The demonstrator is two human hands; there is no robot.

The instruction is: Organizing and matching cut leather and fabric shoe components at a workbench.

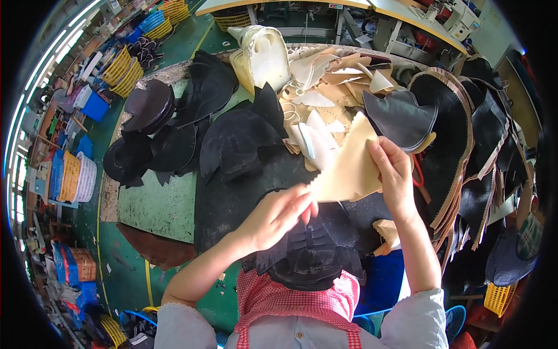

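Observation:
A beige, sheet-like cut piece (350,168) with zigzag edges hangs above the worktable between my hands. My left hand (282,212) pinches its lower left corner. On its right edge, the thumb and fingers of my right hand (393,171) are closed. Below, close to my apron, lies a stack of black cut pieces (311,253), apparently leather. Behind the held piece spreads a loose heap of similar beige pieces (340,87), some whitish. A curved black piece (401,116) lies just beyond my right hand.
Several stacks of black pieces (235,142) cover the table's left side. A cut-open cream plastic container (268,58) stands at the back. Long black pieces with pale edges (444,139) hang at the right. A sewing machine (463,22) sits far right; yellow baskets (125,72) stand left.

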